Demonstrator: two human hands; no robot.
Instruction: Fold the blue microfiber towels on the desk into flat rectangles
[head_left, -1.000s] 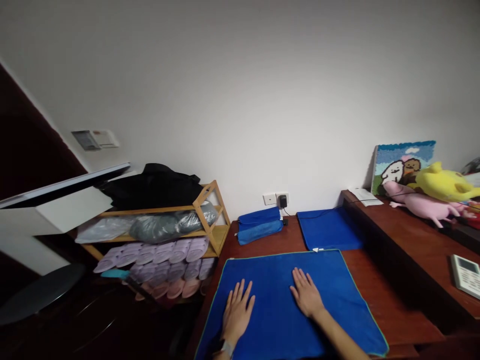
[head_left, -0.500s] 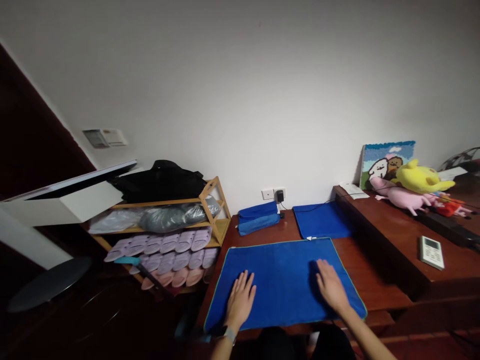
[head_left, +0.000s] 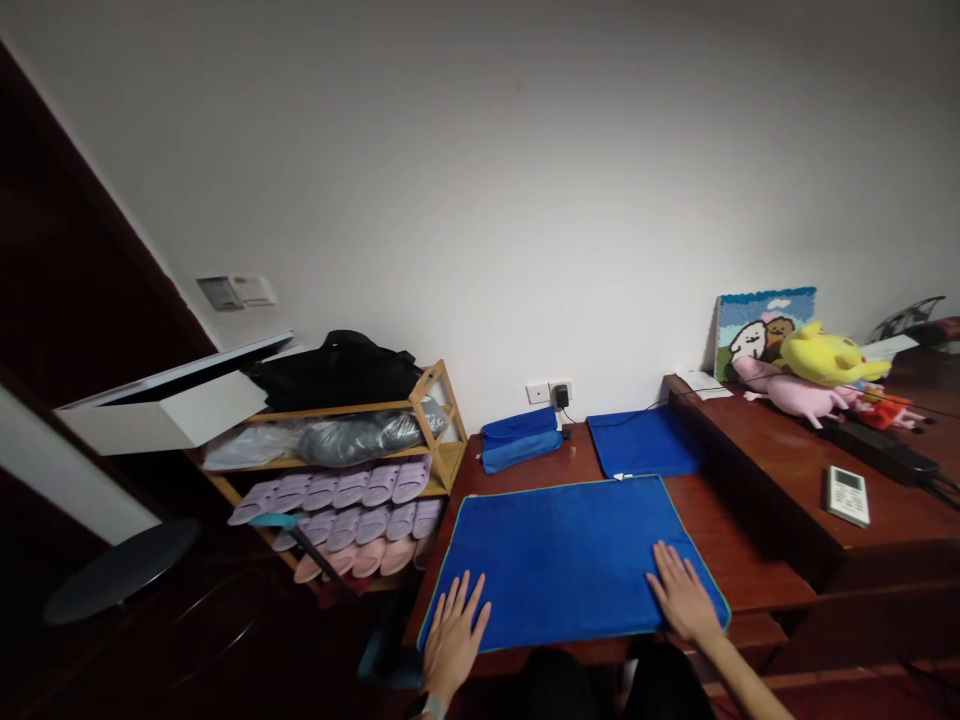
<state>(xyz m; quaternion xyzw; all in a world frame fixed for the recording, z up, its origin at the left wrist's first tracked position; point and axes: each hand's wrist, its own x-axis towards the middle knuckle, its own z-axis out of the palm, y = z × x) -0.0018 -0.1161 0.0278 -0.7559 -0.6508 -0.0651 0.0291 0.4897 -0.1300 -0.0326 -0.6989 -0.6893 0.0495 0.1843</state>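
A blue cloth point(head_left: 562, 555) with a light green hem lies spread flat on the low brown table point(head_left: 757, 575). My left hand point(head_left: 452, 635) rests flat on its near left corner, fingers stretched out. Near the cloth's right front corner my right hand point(head_left: 681, 598) lies flat too, fingers apart. Neither hand holds anything. Behind the spread cloth lie a second flat blue cloth point(head_left: 643, 445) and a folded blue cloth point(head_left: 521, 444) by the wall.
A wooden rack point(head_left: 431, 430) with several pale slippers and bags stands at the left. A higher brown desk point(head_left: 795, 480) at the right carries a remote control point(head_left: 847, 494), plush toys point(head_left: 817, 372) and a picture. A wall socket with a plug point(head_left: 559, 394) sits behind the cloths.
Both hands have slid outward and toward me over the cloth, from its middle to its near corners. The view has shifted back and to the right.
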